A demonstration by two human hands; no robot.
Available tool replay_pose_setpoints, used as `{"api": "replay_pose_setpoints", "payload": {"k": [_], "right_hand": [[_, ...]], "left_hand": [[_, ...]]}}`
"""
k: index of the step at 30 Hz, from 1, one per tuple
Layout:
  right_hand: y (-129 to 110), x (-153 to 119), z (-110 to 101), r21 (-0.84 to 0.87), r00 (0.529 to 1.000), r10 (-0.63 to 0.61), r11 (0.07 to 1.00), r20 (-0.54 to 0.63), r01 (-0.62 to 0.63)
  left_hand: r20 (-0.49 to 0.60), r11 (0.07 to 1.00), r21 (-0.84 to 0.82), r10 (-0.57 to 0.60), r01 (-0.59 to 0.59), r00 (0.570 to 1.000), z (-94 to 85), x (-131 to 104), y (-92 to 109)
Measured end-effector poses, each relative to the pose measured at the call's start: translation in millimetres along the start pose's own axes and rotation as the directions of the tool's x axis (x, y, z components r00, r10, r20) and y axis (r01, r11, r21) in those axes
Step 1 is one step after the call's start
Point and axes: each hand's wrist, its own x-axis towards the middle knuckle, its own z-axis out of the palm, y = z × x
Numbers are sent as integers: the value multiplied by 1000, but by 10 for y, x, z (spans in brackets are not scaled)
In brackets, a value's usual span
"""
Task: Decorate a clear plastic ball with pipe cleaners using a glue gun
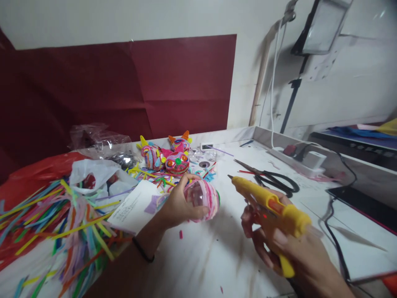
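Near the middle of the table, my left hand (pixel 178 205) grips a clear plastic ball (pixel 211 199) partly wrapped in pink and white fuzzy strips. A see-through patch of the ball faces me. To the right, my right hand (pixel 279 240) is wrapped around a yellow hot glue gun (pixel 269 198). Its dark nozzle points left and up, apart from the ball. Behind the ball lie decorated figures (pixel 176 162) covered in coloured strips, with button-like eyes and orange or yellow pointed ears.
Black-handled scissors (pixel 273 178) lie beyond the glue gun. Loose pipe cleaners (pixel 83 236) are heaped at left beside a white plastic bag (pixel 93 171) and a printed card (pixel 135 207). A power strip (pixel 297 163) with cables runs along the right edge, near a lamp (pixel 324 27).
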Motion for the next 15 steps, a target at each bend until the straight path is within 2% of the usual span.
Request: {"api": "replay_pose_setpoints", "payload": {"k": [8, 11, 15], "right_hand": [[16, -95, -223, 65, 974, 159, 983, 163, -171], [3, -127, -285, 73, 965, 187, 976, 182, -203], [-38, -112, -319, -14, 952, 242, 970, 186, -243]], "left_hand": [[29, 986, 165, 5, -9, 1000, 32, -45, 127], [9, 963, 265, 44, -44, 999, 51, -53, 145], [16, 945, 315, 85, -86, 996, 79, -62, 151]]}}
